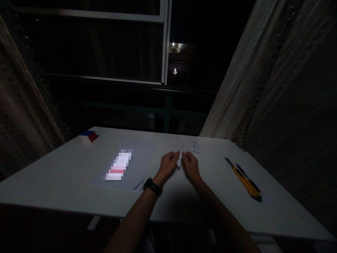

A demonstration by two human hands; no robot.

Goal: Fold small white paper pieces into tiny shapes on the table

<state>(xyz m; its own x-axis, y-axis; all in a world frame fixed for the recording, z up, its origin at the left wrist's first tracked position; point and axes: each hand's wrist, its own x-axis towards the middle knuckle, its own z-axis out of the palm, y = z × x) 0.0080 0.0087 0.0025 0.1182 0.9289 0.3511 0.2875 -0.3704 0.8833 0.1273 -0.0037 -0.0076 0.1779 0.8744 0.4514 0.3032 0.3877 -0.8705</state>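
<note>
Both hands meet over the middle of the white table. My left hand (167, 164), with a black band on its wrist, is closed with thumb and finger pinched at a small white piece of paper (179, 162). Close beside it, my right hand (191, 166) is closed too, its fingertips at the paper's other side. Part of the paper is hidden by the fingers. Just beyond my right hand, several small dark-and-white pieces (195, 147) lie in a short column; they are too small to make out.
To the right lie a yellow utility knife (244, 182), blade out, and a dark pen (249, 178). A large paper sheet (143, 154) on the left bears a bright, pixelated phone-like rectangle (121, 161). A coloured cube (88, 136) sits at the far left. Curtains (231, 77) flank a dark window.
</note>
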